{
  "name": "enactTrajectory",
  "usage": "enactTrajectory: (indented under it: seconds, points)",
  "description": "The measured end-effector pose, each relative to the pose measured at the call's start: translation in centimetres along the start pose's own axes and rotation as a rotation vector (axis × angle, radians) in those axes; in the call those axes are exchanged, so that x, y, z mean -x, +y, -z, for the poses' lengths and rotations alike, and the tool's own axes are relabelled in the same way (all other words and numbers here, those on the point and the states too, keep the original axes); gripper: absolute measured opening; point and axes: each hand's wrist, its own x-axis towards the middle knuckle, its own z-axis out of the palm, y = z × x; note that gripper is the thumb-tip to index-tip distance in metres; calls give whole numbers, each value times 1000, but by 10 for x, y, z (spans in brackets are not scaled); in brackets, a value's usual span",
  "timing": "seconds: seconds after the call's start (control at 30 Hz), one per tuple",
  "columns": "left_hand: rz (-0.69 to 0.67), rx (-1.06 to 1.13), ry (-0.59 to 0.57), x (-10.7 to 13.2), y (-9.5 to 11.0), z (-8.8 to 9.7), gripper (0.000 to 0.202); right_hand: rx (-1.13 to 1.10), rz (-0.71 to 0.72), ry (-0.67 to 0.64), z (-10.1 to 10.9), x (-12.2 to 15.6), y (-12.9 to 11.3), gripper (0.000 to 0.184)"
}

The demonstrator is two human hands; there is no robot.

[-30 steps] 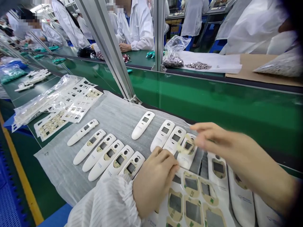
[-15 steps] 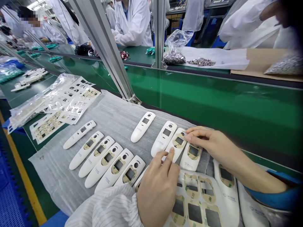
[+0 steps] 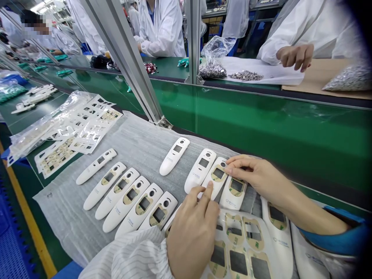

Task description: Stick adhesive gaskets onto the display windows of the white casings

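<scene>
A white plastic casing (image 3: 213,185) lies on the sheet with a tan adhesive sticker (image 3: 218,173) around its dark window. My left hand (image 3: 193,232) is partly curled, its fingertips on the casing's lower part; its thumb is hidden. At the sticker's upper right edge, the thumb and fingertips of my right hand (image 3: 257,172) come together in a pinch. Beneath my right hand is another casing (image 3: 232,200), also with a tan sticker. A casing without a sticker (image 3: 195,176) lies just left. Below my right wrist rests a backing sheet of tan stickers (image 3: 244,246), partly covered by my left hand.
Several casings (image 3: 128,199) lie in a slanted row at left. A single casing (image 3: 174,155) sits farther back. Cut sticker sheets (image 3: 84,133) and clear plastic lie at far left. Metal posts (image 3: 124,66) rise beyond the grey sheet. Across the green belt (image 3: 247,104), a co-worker's hand (image 3: 296,56) hovers.
My two hands stay almost still on the same casing and sticker. The view shifts slightly. Across the belt, the co-worker's hand at right has come down over the table.
</scene>
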Motion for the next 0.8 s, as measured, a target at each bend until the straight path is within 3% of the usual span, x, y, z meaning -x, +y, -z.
enactTrajectory:
  seconds: [0.5,0.8]
  points:
    - [-14,-15,17,-3,2,-1,20,80,48,16,-2,-3,2,40]
    - [-79,-45,-75,-3,-4,-4,21,123,78,36,-5,-6,10,27]
